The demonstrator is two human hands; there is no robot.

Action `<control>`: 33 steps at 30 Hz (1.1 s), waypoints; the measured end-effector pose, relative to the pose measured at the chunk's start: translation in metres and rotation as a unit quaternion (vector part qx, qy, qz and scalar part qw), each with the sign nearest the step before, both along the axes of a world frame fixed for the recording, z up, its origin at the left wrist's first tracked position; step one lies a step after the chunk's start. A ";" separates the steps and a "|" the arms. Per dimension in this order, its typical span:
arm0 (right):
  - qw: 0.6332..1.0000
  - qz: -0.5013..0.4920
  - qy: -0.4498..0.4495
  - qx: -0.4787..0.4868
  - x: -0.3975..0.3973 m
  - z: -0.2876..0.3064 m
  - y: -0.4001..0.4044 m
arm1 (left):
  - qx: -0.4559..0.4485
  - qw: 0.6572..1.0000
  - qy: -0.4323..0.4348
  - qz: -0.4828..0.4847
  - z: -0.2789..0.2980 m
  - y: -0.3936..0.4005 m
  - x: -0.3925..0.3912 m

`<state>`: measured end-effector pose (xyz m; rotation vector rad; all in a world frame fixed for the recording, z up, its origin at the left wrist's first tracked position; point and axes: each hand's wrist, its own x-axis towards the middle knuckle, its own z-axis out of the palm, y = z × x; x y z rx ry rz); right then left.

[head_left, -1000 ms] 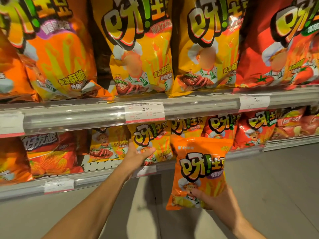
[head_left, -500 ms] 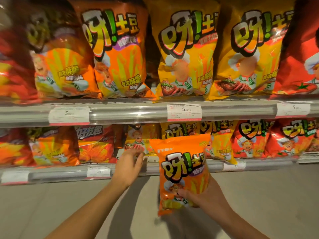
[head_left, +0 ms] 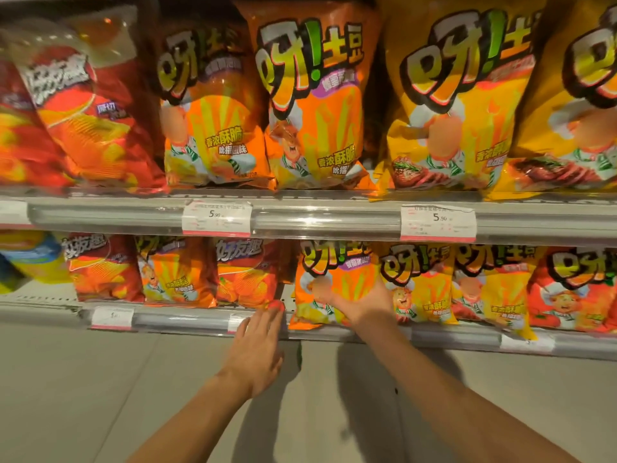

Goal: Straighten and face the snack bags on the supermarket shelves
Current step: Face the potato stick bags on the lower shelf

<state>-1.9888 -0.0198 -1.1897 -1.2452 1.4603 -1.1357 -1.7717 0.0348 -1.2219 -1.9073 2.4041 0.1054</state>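
since 0.5 s ago the orange bag (head_left: 334,289) went onto the lower shelf (head_left: 187,320); right hand (head_left: 362,304) flat against it, probably seating it upright. left hand (head_left: 257,349) relaxed, holding nothing.

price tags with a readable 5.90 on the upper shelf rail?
2. One price tag sits below the orange bags, the other price tag below the yellow bags. A partial label at the left edge is unreadable.

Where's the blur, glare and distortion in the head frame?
Head view: motion blur smears the upper-left red bags; glare streaks run along the clear shelf rail; wide-angle bending curves the shelves; both forearms throw soft shadows on the floor; the right hand on the orange bag stays fairly sharp.
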 end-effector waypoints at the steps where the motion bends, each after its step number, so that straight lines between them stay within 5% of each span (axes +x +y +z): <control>1: 1.000 -0.013 -0.004 0.000 0.003 -0.001 -0.006 | -0.001 1.000 -0.002 -0.001 -0.002 0.000 0.000; 12: 0.992 -0.063 -0.047 -0.094 0.027 -0.027 -0.021 | -0.037 0.999 0.038 0.012 -0.006 -0.009 -0.003; 21: 0.984 -0.038 0.135 -0.110 0.026 -0.028 -0.014 | -0.028 0.999 0.038 0.026 -0.004 -0.010 -0.004; 27: 0.994 -0.031 0.089 0.053 0.025 -0.015 -0.022 | 0.009 0.998 0.044 0.031 0.001 -0.008 -0.004; 33: 0.983 -0.057 0.161 0.067 0.027 -0.009 -0.012 | 0.078 0.993 0.073 0.043 0.005 -0.009 0.000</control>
